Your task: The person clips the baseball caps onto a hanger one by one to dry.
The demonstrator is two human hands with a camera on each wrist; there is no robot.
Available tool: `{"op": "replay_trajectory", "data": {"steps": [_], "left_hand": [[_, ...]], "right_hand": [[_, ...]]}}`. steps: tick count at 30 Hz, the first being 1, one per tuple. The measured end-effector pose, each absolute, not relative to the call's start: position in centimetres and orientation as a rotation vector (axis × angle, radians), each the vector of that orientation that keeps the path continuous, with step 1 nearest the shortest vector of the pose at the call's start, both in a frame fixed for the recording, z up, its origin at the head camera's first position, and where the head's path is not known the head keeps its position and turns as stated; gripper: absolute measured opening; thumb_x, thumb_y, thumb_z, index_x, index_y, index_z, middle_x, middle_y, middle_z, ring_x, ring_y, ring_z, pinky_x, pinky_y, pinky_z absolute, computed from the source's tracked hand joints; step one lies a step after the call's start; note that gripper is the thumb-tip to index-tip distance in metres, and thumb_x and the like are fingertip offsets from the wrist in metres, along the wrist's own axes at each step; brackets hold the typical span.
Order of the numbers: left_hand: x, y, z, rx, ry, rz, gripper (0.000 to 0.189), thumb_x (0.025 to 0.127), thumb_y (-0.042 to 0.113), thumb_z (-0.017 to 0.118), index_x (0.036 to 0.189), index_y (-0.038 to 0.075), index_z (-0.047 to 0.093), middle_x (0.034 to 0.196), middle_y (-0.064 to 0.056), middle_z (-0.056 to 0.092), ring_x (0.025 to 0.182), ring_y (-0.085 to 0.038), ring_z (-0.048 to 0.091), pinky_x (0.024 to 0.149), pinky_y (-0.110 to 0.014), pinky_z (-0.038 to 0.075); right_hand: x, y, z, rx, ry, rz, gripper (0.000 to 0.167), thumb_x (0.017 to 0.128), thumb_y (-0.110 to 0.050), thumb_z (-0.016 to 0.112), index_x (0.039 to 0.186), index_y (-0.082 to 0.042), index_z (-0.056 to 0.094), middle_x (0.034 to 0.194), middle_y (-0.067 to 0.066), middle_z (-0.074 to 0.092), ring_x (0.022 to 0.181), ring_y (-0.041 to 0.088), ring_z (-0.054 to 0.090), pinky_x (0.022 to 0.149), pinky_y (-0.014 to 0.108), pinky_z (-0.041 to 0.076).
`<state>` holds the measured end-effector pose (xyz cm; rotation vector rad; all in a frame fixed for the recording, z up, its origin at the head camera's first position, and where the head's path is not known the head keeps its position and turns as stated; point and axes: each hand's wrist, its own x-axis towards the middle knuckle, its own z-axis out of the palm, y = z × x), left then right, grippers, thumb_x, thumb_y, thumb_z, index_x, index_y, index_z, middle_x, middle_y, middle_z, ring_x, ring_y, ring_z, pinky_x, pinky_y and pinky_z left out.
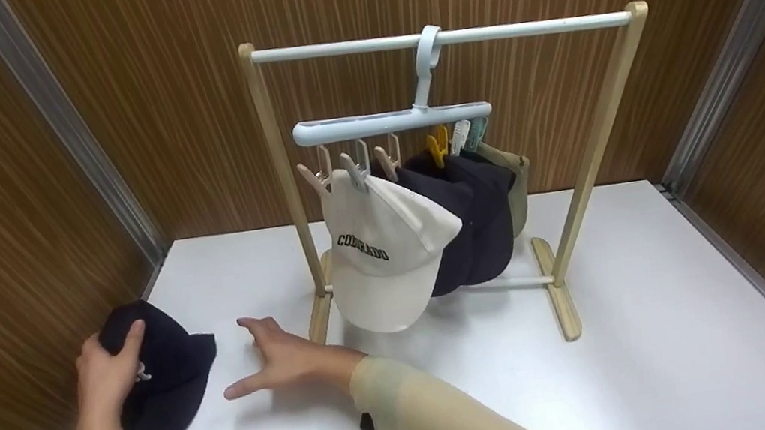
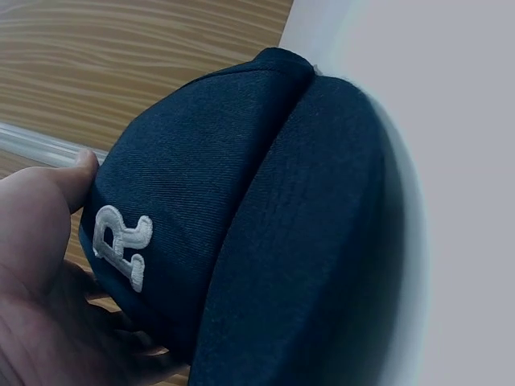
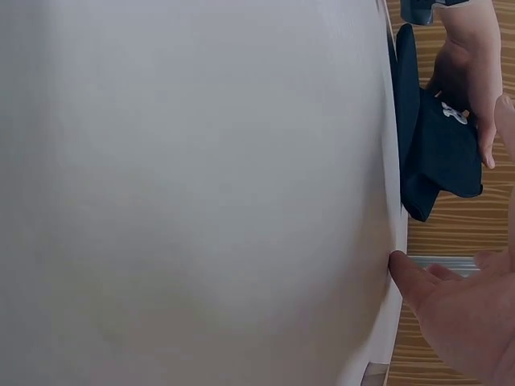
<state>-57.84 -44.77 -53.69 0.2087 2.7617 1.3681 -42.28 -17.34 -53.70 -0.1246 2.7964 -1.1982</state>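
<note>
At the table's left side my left hand (image 1: 107, 374) grips a dark navy baseball cap (image 1: 168, 376), thumb on the crown and fingers curled around its far side. The cap (image 2: 185, 185) bears a raised white letter R (image 2: 121, 245) on its front, and its brim lies low along the white tabletop. My right hand (image 1: 286, 354) reaches toward the cap from the right with fingers spread, holding nothing. A gap of table separates it from the cap in the head view. In the right wrist view, the right hand (image 3: 463, 314) shows at the right edge, low beside the tabletop.
A wooden rack (image 1: 602, 136) with a white rail stands in the middle. From it hangs a light blue hanger (image 1: 391, 121) with several clips, holding a white cap (image 1: 379, 246), dark caps (image 1: 485, 215) and an olive cap (image 1: 518, 195). Wood-grain walls (image 1: 150, 128) enclose the white table (image 1: 672, 323).
</note>
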Motion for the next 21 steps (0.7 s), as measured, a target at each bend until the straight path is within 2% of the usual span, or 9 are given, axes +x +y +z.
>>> {"op": "replay_trajectory", "data": {"steps": [4, 7, 11, 14, 21], "left_hand": [[-57.9, -44.8, -53.7, 0.249, 2.78, 1.358, 0.095, 0.111, 0.064, 0.054, 0.158, -0.017, 0.038, 0.139, -0.047, 0.053, 0.133, -0.059, 0.054, 0.115, -0.068, 0.039], [-57.9, -44.8, -53.6, 0.28, 2.792, 1.339, 0.091, 0.111, 0.063, 0.055, 0.153, -0.017, 0.045, 0.127, -0.044, 0.061, 0.123, -0.057, 0.059, 0.108, -0.066, 0.043], [-57.9, -44.8, -53.4, 0.292, 2.764, 1.315, 0.091, 0.112, 0.062, 0.054, 0.154, -0.018, 0.042, 0.138, -0.047, 0.056, 0.132, -0.059, 0.055, 0.113, -0.068, 0.04], [-57.8, -44.7, -53.2, 0.304, 2.73, 1.296, 0.094, 0.113, 0.061, 0.051, 0.159, -0.019, 0.036, 0.152, -0.049, 0.045, 0.142, -0.061, 0.047, 0.12, -0.07, 0.035], [-57.2, -44.2, -52.6, 0.358, 2.656, 1.284, 0.096, 0.113, 0.061, 0.05, 0.16, -0.021, 0.031, 0.154, -0.048, 0.042, 0.142, -0.06, 0.046, 0.12, -0.07, 0.035]], "right_hand": [[-42.2, -17.3, -53.7, -0.115, 2.79, -1.213, 0.117, 0.087, -0.063, 0.091, 0.176, -0.023, 0.026, 0.163, 0.002, 0.042, 0.144, 0.008, 0.049, 0.121, 0.027, 0.04], [-42.2, -17.3, -53.8, -0.114, 2.791, -1.221, 0.116, 0.087, -0.062, 0.091, 0.176, -0.023, 0.027, 0.163, 0.002, 0.042, 0.144, 0.009, 0.049, 0.121, 0.027, 0.04], [-42.2, -17.3, -53.8, -0.118, 2.794, -1.215, 0.116, 0.086, -0.062, 0.091, 0.176, -0.024, 0.027, 0.162, 0.002, 0.042, 0.144, 0.008, 0.049, 0.12, 0.027, 0.04], [-42.2, -17.2, -53.9, -0.124, 2.794, -1.204, 0.117, 0.086, -0.062, 0.091, 0.176, -0.024, 0.026, 0.164, 0.001, 0.041, 0.145, 0.008, 0.048, 0.121, 0.026, 0.039], [-42.4, -17.1, -54.1, -0.145, 2.812, -1.199, 0.118, 0.087, -0.06, 0.092, 0.176, -0.02, 0.026, 0.165, 0.002, 0.04, 0.145, 0.008, 0.048, 0.121, 0.026, 0.038]]}}
